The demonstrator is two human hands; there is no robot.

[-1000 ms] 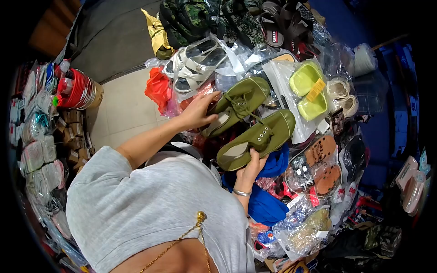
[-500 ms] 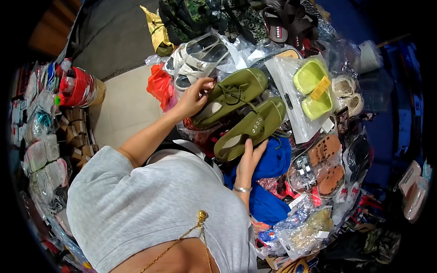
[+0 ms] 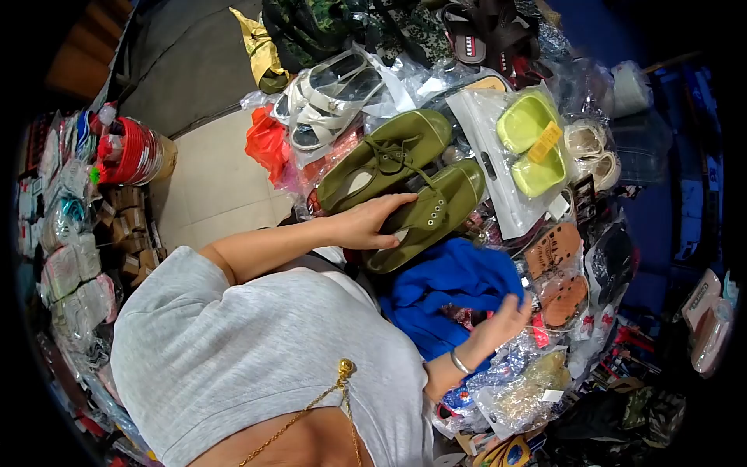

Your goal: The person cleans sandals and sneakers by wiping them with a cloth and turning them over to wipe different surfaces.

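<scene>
A pair of olive green lace-up canvas shoes lies on the pile, the upper shoe (image 3: 405, 144) beside the lower shoe (image 3: 447, 206). My left hand (image 3: 369, 223) rests across the heel end of the lower shoe, thumb and fingers apart, partly covering its opening. Below the shoes is a bunched blue cloth (image 3: 424, 292). At the cloth's right side is my right hand (image 3: 502, 323), with a silver bangle on the wrist; its fingers look extended and somewhat blurred, with nothing visible in them.
Bagged white sandals (image 3: 323, 109), yellow-green slippers (image 3: 533, 148) and brown slippers (image 3: 562, 300) surround the shoes. An orange-red bag (image 3: 266, 144) hangs at the pile's left edge. Further left are stacked red-rimmed items (image 3: 132, 152) and bagged goods (image 3: 70, 268). Camouflage items (image 3: 311, 31) lie at the top.
My left hand has moved from the upper shoe down to the lower one. My right hand has let go of the lower shoe and moved right and down, past the blue cloth.
</scene>
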